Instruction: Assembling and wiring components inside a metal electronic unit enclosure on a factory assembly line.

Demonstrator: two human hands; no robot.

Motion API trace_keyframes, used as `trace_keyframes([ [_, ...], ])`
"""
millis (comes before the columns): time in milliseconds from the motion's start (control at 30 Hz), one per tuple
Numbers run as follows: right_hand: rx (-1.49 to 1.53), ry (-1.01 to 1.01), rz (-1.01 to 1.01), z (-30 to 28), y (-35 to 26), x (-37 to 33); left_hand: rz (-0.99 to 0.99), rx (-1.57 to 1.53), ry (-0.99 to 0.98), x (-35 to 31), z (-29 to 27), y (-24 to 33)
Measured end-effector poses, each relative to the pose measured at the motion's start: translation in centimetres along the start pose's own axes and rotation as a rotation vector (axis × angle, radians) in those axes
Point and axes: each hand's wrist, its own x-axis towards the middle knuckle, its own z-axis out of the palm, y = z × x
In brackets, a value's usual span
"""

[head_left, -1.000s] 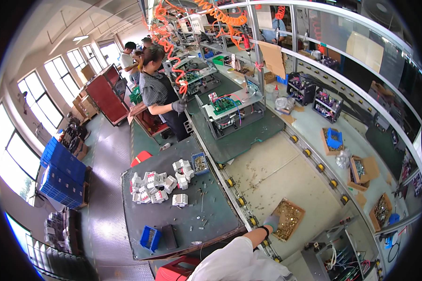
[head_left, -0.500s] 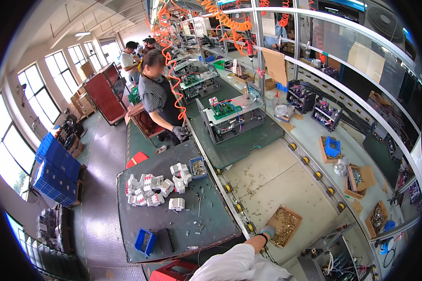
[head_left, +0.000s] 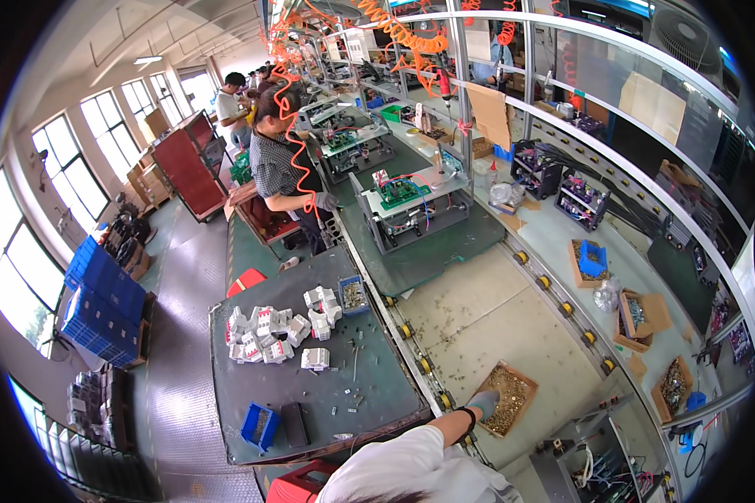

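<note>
My left hand (head_left: 485,403), in a greyish glove with a dark band at the wrist, reaches over the near left side of an open cardboard box (head_left: 524,408). Small brass-coloured metal fasteners (head_left: 509,394) fill the box, and the fingertips are down at them. The fingers are too small and blurred to show whether they grip anything. The box rests on the pale board between the roller rails. My right hand is out of view.
Left of the rail, a dark table (head_left: 310,390) carries white breaker-like modules (head_left: 264,331), blue bins (head_left: 260,428) and loose small parts. An open metal chassis with wires (head_left: 596,461) stands at lower right. Ahead, a co-worker (head_left: 281,163) stands beside a circuit-board fixture (head_left: 407,201).
My left hand has moved from the box's left edge inward over the fasteners. The co-worker has straightened a little, and their gloved hand has shifted toward the line. The view has shifted slightly.
</note>
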Motion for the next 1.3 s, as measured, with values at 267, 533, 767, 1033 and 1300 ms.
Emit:
trace_keyframes([
  [267,-0.002,0.014,-0.009,-1.0,-1.0,-0.8,-0.008,0.193,-0.071,-0.1,-0.8,0.7],
  [533,-0.038,-0.012,0.017,0.1,0.1,0.8,-0.116,0.278,-0.102,1.5,1.6,-0.4],
  [767,-0.078,-0.016,0.048,0.5,0.0,0.8,-0.429,0.052,0.016,4.6,6.1,-3.3],
  [1033,0.555,0.018,-0.497,-0.4,6.6,2.9,-0.098,0.438,-0.234,2.1,2.7,-0.8],
  [1300,0.387,0.169,0.073,3.4,7.6,4.2,-0.031,0.427,-0.187,1.6,3.4,-1.1],
])
